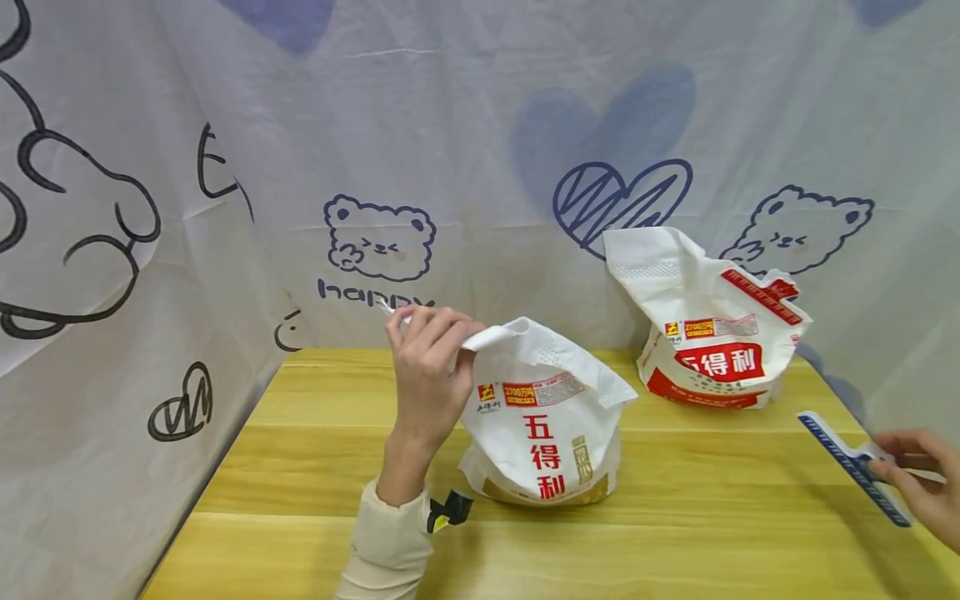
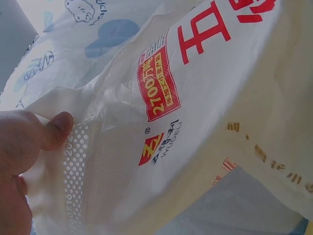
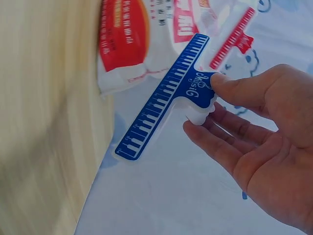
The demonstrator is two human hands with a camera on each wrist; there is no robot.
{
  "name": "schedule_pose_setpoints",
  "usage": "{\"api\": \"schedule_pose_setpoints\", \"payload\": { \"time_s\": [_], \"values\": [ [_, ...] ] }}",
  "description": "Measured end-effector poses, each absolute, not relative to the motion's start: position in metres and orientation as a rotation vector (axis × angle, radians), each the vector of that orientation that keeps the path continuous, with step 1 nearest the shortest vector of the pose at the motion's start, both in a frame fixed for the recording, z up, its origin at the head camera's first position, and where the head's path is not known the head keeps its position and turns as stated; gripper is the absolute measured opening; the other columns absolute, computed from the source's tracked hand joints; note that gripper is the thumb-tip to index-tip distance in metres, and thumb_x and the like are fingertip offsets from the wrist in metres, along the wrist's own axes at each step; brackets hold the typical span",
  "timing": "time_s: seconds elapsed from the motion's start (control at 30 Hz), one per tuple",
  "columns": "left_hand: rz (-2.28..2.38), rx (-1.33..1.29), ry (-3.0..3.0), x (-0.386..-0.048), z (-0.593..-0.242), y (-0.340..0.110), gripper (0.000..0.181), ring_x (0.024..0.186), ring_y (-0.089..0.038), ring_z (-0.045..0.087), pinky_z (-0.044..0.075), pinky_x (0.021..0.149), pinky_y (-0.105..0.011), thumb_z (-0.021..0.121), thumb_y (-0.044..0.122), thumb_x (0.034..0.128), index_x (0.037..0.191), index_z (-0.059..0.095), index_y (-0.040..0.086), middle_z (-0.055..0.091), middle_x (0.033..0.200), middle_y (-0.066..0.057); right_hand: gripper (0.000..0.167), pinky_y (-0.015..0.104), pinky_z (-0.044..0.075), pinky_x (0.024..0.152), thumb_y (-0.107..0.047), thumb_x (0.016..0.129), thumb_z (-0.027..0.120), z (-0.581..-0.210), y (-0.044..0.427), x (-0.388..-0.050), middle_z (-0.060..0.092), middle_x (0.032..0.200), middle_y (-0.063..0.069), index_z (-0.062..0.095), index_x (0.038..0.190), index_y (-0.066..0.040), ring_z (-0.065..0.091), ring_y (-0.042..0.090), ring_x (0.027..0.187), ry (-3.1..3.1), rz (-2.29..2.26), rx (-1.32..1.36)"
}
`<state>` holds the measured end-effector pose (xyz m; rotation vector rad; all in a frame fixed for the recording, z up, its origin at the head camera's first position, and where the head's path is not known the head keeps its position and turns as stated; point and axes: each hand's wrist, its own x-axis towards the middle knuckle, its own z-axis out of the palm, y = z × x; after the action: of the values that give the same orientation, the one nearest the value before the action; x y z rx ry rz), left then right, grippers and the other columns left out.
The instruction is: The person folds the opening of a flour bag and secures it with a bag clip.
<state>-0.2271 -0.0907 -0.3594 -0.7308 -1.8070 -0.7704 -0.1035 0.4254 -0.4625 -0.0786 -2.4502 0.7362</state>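
A white flour bag (image 1: 536, 417) with red lettering stands on the wooden table, its top edge loose and folded over. My left hand (image 1: 431, 367) pinches the upper left corner of this bag; in the left wrist view the thumb (image 2: 61, 126) presses on the dotted seam. At the right edge, my right hand (image 1: 926, 479) holds a blue clip (image 1: 855, 467) by its handle, between thumb and fingers. The right wrist view shows piano keys and the word "Music" printed on the clip (image 3: 161, 103). It is held above the table, apart from both bags.
Behind to the right stands a second flour bag (image 1: 712, 333) with a red label, a red clip (image 1: 765, 296) fastened along its top. A white printed cloth (image 1: 465, 150) hangs behind and beside the wooden table (image 1: 300, 467).
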Motion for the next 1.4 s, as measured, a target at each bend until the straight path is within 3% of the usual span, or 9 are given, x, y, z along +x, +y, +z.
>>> {"api": "schedule_pose_setpoints", "payload": {
  "time_s": [0.1,0.83,0.9,1.0,1.1,1.2,1.27,1.3,1.4],
  "values": [
    [-0.777,-0.729,-1.807,-0.227,-0.360,-0.092,0.016,0.090,-0.026,0.059,0.032,0.107,-0.058,0.079,-0.007,0.0809,0.089,0.076,0.006,0.072,0.091,-0.006,0.026,0.002,0.035,0.055,0.023,0.087,0.061,-0.459,0.423,-0.106,0.056,0.092,0.031,0.055,0.112,0.019,0.030,-0.025,0.079,-2.453,0.738,-0.109],
    [-0.770,-0.730,-1.808,-0.227,-0.359,-0.092,0.015,0.090,-0.026,0.058,0.031,0.107,-0.056,0.079,-0.007,0.0819,0.088,0.076,0.006,0.072,0.090,-0.006,0.030,-0.002,0.030,0.061,0.025,0.085,0.064,-0.442,0.410,-0.117,0.052,0.105,0.030,0.062,0.113,0.015,0.025,-0.023,0.092,-2.412,0.627,-0.012],
    [-0.767,-0.728,-1.810,-0.227,-0.359,-0.092,0.015,0.091,-0.026,0.059,0.031,0.107,-0.056,0.079,-0.007,0.0818,0.088,0.076,0.006,0.072,0.090,-0.006,0.029,0.000,0.029,0.060,0.024,0.086,0.063,-0.439,0.408,-0.119,0.051,0.106,0.030,0.061,0.114,0.015,0.040,-0.010,0.092,-2.409,0.625,-0.026],
    [-0.760,-0.723,-1.815,-0.227,-0.359,-0.092,0.015,0.092,-0.026,0.059,0.031,0.107,-0.056,0.079,-0.007,0.0819,0.089,0.076,0.006,0.072,0.091,-0.006,0.030,0.000,0.028,0.060,0.026,0.085,0.063,-0.436,0.409,-0.121,0.051,0.105,0.030,0.062,0.113,0.015,0.040,-0.005,0.091,-2.401,0.600,-0.026],
    [-0.755,-0.720,-1.820,-0.227,-0.360,-0.091,0.015,0.093,-0.026,0.059,0.031,0.107,-0.057,0.079,-0.006,0.0821,0.090,0.076,0.006,0.072,0.091,-0.006,0.032,0.001,0.027,0.058,0.028,0.083,0.063,-0.435,0.412,-0.123,0.051,0.105,0.031,0.062,0.112,0.015,0.050,0.015,0.090,-2.403,0.568,-0.025],
    [-0.755,-0.722,-1.819,-0.227,-0.360,-0.091,0.015,0.093,-0.026,0.059,0.031,0.107,-0.058,0.079,-0.006,0.0818,0.090,0.075,0.007,0.072,0.092,-0.006,0.033,0.014,0.047,0.065,0.028,0.084,0.061,-0.435,0.413,-0.123,0.051,0.109,0.034,0.060,0.114,0.016,0.053,0.042,0.093,-2.420,0.554,-0.052],
    [-0.757,-0.722,-1.818,-0.228,-0.361,-0.091,0.016,0.093,-0.026,0.059,0.031,0.107,-0.058,0.079,-0.006,0.0815,0.090,0.075,0.007,0.072,0.092,-0.005,0.033,0.014,0.046,0.067,0.026,0.086,0.060,-0.435,0.414,-0.123,0.051,0.113,0.034,0.059,0.117,0.016,0.050,0.054,0.096,-2.433,0.552,-0.086],
    [-0.758,-0.721,-1.817,-0.228,-0.361,-0.090,0.016,0.093,-0.026,0.059,0.031,0.107,-0.058,0.078,-0.006,0.0813,0.090,0.075,0.007,0.072,0.092,-0.005,0.032,0.014,0.047,0.071,0.025,0.088,0.060,-0.436,0.414,-0.122,0.051,0.115,0.034,0.059,0.119,0.016,0.050,0.054,0.098,-2.436,0.553,-0.099],
    [-0.758,-0.722,-1.815,-0.228,-0.361,-0.090,0.017,0.093,-0.025,0.060,0.030,0.108,-0.056,0.078,-0.007,0.0808,0.090,0.075,0.007,0.072,0.092,-0.005,0.032,0.002,0.036,0.071,0.024,0.089,0.059,-0.437,0.418,-0.122,0.051,0.115,0.033,0.058,0.120,0.016,0.055,0.012,0.098,-2.423,0.567,-0.115]
  ]
}}
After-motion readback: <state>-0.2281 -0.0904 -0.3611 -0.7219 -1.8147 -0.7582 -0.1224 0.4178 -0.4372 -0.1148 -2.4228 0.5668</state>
